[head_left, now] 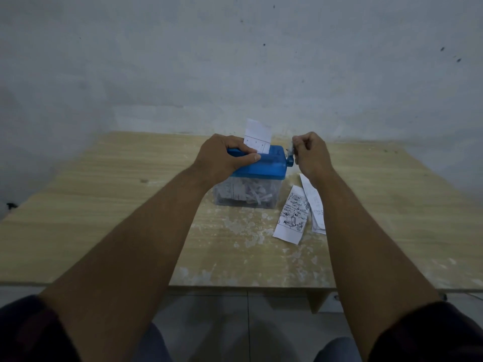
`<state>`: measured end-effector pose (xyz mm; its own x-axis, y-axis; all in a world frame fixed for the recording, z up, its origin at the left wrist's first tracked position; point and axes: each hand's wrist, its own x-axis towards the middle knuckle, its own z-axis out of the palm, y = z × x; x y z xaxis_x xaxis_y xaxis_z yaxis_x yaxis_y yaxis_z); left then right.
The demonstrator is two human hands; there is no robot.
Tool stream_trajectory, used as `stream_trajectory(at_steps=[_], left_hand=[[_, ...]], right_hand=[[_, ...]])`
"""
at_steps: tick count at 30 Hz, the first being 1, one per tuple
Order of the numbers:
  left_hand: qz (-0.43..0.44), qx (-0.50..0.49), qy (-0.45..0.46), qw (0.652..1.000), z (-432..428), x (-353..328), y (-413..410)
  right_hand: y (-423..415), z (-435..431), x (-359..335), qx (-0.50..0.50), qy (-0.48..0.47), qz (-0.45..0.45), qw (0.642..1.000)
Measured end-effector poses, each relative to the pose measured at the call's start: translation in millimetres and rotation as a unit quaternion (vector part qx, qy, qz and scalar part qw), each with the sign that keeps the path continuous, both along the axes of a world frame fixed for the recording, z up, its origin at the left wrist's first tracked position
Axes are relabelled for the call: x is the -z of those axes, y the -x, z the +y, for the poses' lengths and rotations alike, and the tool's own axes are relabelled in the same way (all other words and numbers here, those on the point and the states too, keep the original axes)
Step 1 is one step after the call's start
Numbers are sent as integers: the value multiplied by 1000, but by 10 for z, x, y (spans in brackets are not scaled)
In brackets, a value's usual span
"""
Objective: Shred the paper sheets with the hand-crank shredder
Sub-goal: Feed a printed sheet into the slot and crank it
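Note:
A small shredder with a blue lid [264, 165] and a clear bin [248, 195] full of paper strips stands on the wooden table [104, 205]. A white printed sheet [257, 137] sticks upright out of the lid's slot. My left hand [222, 156] grips the left end of the blue lid, thumb along its front edge. My right hand [311, 152] is curled round the crank handle [290, 155] at the lid's right end. Two more printed sheets lie to the right of the bin: one with drawings [291, 216] and one partly under my right forearm [317, 207].
The table stands against a grey wall [235, 61]. Its surface in front of the shredder is scuffed with pale patches [243, 226]. The table's near edge [235, 285] runs above my knees and a tiled floor.

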<state>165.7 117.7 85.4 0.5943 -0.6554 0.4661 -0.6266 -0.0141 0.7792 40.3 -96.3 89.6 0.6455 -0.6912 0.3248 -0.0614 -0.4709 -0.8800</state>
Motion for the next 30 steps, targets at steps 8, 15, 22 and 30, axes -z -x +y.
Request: stream_trajectory(at_steps=[8, 15, 22, 30], left_hand=[[2, -7, 11, 1000, 18, 1, 65], [12, -9, 17, 1000, -1, 6, 54], [10, -3, -14, 1000, 24, -20, 10], [0, 1, -42, 999, 45, -43, -8]], right_hand=[[298, 210, 567, -3, -67, 91, 994], [744, 584, 586, 8, -101, -44, 994], [695, 668, 95, -1, -50, -143, 988], [124, 165, -217, 5, 10, -77, 997]])
